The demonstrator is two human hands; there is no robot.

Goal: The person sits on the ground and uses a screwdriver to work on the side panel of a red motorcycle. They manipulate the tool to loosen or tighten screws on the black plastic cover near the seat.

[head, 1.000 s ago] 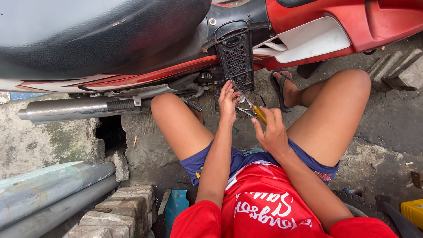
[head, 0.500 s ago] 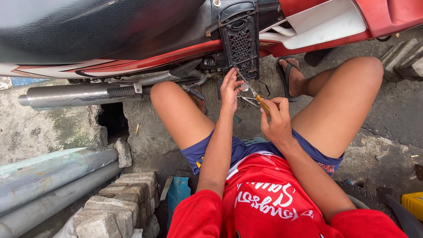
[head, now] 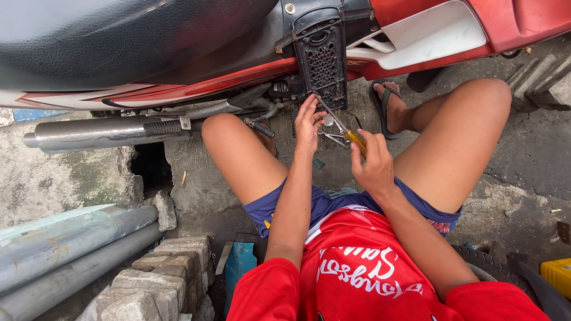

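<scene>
Head view, person seated on the ground beside a red motorbike (head: 416, 35), knees up. Right hand (head: 373, 166) is wrapped around the yellow handle of a screwdriver (head: 345, 132); fingers pressed together around it, thumb on top. The shaft runs up and left from the fist, tip at the lower edge of the black grille (head: 322, 62). Left hand (head: 308, 122) has its fingers spread loosely, fingertips touching the grille's bottom edge just beside the tip.

Risks, as judged: the tip sits right next to the left fingertips, so a slip off the fastener could jab them. The shaft meets the work at a slant; that angle could make the tip ride out and chew the head. Whether the tip is seated in a screw cannot be told. A freed screw could drop to the rough concrete (head: 523, 154) between the legs.
</scene>
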